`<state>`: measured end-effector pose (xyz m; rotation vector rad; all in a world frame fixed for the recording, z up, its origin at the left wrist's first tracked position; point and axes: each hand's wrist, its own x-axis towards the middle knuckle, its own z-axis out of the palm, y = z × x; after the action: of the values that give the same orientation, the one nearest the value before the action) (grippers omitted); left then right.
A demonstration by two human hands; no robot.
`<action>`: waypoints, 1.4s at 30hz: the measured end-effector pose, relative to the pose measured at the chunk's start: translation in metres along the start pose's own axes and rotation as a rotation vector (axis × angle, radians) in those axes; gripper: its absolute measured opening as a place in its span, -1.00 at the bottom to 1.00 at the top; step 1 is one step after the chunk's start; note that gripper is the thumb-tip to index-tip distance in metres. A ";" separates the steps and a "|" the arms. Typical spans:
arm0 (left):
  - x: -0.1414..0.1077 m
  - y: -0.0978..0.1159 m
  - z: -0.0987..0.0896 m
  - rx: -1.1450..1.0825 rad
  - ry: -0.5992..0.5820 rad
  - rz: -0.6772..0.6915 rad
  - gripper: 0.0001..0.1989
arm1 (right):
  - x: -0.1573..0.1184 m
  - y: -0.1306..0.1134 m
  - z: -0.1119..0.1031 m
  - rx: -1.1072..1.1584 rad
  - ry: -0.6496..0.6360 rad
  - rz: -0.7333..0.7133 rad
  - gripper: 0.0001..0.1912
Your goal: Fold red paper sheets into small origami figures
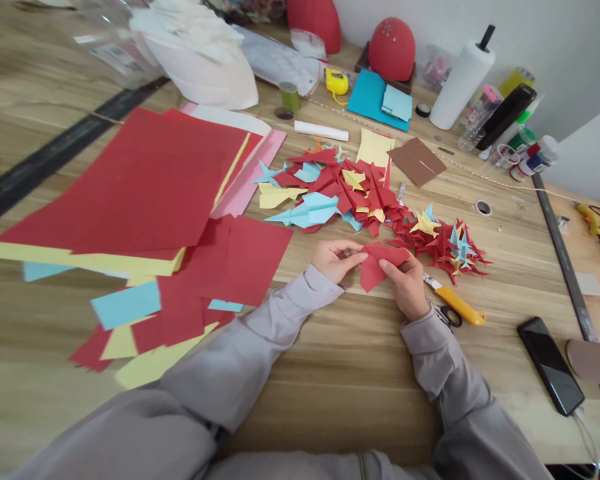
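Above bench (330,363), left hand (336,260) and right hand (405,285) pinching folded red paper (375,263) between them, long side going left to right; right hand nearer yellow cutter (457,305).

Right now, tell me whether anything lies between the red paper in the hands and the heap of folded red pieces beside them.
Nothing visible lies between the red paper and the folded heap; the yellow utility knife sits off to the near side.

One left hand (336,261), one right hand (405,285), one red paper sheet (380,263), two heaps of folded paper shapes (340,190), one utility knife (457,305), one pair of scissors (450,316), one smartphone (550,365).
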<state>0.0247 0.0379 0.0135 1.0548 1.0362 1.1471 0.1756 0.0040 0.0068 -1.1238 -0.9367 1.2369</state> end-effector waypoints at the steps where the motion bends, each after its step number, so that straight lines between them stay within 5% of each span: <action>1: 0.000 -0.001 0.000 0.005 -0.002 0.004 -0.72 | 0.000 -0.001 0.000 -0.010 -0.014 0.005 -0.73; 7: 0.001 -0.006 0.001 0.040 0.035 0.078 -0.70 | 0.001 -0.001 0.001 -0.085 -0.036 0.035 -0.77; 27: -0.002 -0.005 0.002 0.074 -0.119 0.032 -0.75 | -0.002 -0.003 -0.001 -0.227 -0.003 -0.021 -0.75; 42: -0.002 -0.003 0.002 0.085 -0.069 0.023 -0.80 | -0.005 -0.006 0.000 -0.402 -0.201 0.002 -0.74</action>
<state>0.0267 0.0359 0.0108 1.1684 1.0284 1.0849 0.1763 -0.0010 0.0133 -1.3259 -1.3800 1.2096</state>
